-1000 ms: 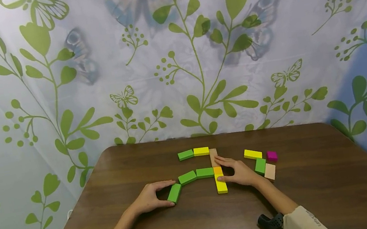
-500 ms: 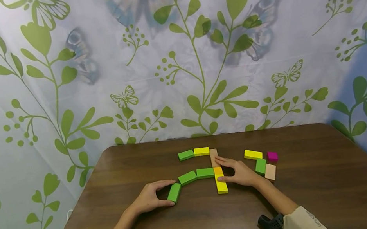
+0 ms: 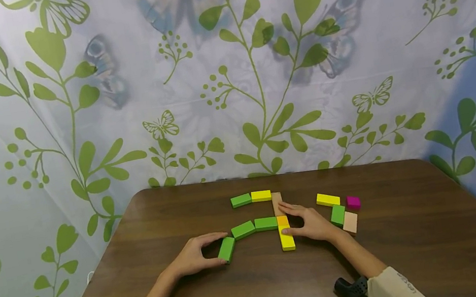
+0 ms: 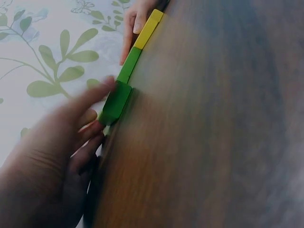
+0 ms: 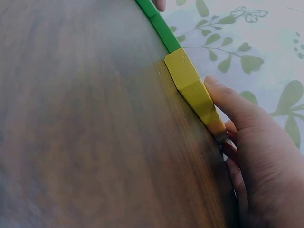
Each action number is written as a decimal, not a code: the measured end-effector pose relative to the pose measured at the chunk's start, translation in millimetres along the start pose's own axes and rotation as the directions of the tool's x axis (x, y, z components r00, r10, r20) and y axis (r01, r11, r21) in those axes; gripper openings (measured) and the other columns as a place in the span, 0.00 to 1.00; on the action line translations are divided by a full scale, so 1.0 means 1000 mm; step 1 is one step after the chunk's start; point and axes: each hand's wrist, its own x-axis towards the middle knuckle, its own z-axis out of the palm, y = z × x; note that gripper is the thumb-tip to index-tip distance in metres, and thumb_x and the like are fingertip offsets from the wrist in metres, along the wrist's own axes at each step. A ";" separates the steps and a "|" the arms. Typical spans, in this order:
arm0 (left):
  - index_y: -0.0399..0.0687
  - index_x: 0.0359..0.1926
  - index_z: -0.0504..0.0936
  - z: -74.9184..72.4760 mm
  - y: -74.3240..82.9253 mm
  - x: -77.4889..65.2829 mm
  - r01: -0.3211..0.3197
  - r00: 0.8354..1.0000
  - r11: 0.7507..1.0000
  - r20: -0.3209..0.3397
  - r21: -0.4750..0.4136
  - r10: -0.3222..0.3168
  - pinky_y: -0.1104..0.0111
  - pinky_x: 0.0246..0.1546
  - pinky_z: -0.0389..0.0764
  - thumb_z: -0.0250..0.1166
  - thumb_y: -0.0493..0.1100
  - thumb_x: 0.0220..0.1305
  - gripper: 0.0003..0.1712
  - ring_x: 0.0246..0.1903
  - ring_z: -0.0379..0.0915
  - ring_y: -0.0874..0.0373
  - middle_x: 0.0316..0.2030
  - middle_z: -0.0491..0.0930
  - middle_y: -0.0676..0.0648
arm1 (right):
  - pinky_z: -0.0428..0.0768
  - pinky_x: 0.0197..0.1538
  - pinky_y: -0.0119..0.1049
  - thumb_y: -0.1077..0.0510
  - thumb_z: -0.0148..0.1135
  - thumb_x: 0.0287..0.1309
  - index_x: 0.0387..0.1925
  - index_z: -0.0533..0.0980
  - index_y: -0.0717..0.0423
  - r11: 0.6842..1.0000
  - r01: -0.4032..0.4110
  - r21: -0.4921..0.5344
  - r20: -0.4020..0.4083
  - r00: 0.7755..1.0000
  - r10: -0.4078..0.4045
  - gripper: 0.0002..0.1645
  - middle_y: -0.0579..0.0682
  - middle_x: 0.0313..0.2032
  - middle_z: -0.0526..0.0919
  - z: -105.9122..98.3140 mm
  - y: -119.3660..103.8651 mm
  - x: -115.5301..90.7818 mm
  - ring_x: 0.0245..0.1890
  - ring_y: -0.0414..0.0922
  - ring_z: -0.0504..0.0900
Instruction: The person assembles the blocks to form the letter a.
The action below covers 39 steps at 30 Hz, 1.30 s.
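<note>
My left hand [image 3: 194, 256] spans a tilted green block [image 3: 226, 250] on the table, thumb at its near end and a fingertip at its far end. In the left wrist view the same green block [image 4: 116, 102] sits between my thumb and fingers. Two more green blocks, one at the middle left [image 3: 243, 230] and one beside it [image 3: 266, 224], run rightward to a yellow block [image 3: 287, 241]. My right hand [image 3: 311, 224] touches that yellow block with its thumb. Its fingertips lie on a plain wooden block [image 3: 277, 203]. Between these two shows a small orange piece [image 3: 282, 221].
Behind, a green block [image 3: 241, 201] and a yellow block [image 3: 261, 196] continue from the wooden one. To the right lie a yellow block [image 3: 328, 199], a green block [image 3: 338, 216], a pale wooden block [image 3: 350, 222] and a magenta cube [image 3: 353, 202]. A patterned curtain [image 3: 197, 123] hangs behind the brown table [image 3: 250, 290].
</note>
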 end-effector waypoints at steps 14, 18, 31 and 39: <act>0.50 0.62 0.72 0.001 -0.004 -0.003 -0.027 1.000 1.000 0.007 0.011 0.026 0.56 0.54 0.69 0.67 0.55 0.55 0.34 0.58 0.65 0.56 0.58 0.71 0.54 | 0.61 0.59 0.60 0.38 0.63 0.52 0.67 0.62 0.51 1.000 0.005 -0.007 -0.010 1.000 -0.005 0.45 0.48 0.67 0.59 0.004 0.004 0.000 0.65 0.55 0.58; 0.51 0.61 0.72 0.003 -0.006 -0.004 -0.028 1.000 1.000 -0.003 0.007 0.028 0.56 0.54 0.69 0.67 0.55 0.54 0.34 0.58 0.65 0.57 0.58 0.72 0.54 | 0.60 0.59 0.60 0.38 0.63 0.52 0.67 0.62 0.51 1.000 0.009 -0.005 -0.014 1.000 -0.009 0.44 0.48 0.67 0.59 0.005 0.003 -0.001 0.65 0.55 0.58; 0.51 0.61 0.72 0.007 -0.009 -0.005 -0.041 0.999 0.999 -0.016 0.032 0.041 0.57 0.55 0.69 0.67 0.56 0.55 0.34 0.58 0.65 0.58 0.58 0.71 0.55 | 0.61 0.58 0.60 0.39 0.63 0.52 0.67 0.62 0.52 0.999 0.028 -0.021 -0.029 0.999 -0.029 0.44 0.48 0.67 0.59 0.008 0.003 -0.002 0.64 0.55 0.59; 0.53 0.62 0.72 0.010 -0.012 -0.007 -0.034 0.999 0.999 -0.012 0.027 0.035 0.57 0.55 0.68 0.66 0.56 0.55 0.33 0.59 0.65 0.58 0.58 0.71 0.57 | 0.61 0.58 0.60 0.39 0.63 0.52 0.66 0.62 0.52 0.999 0.027 -0.031 -0.031 0.999 -0.027 0.44 0.48 0.67 0.60 0.010 0.003 -0.003 0.64 0.55 0.59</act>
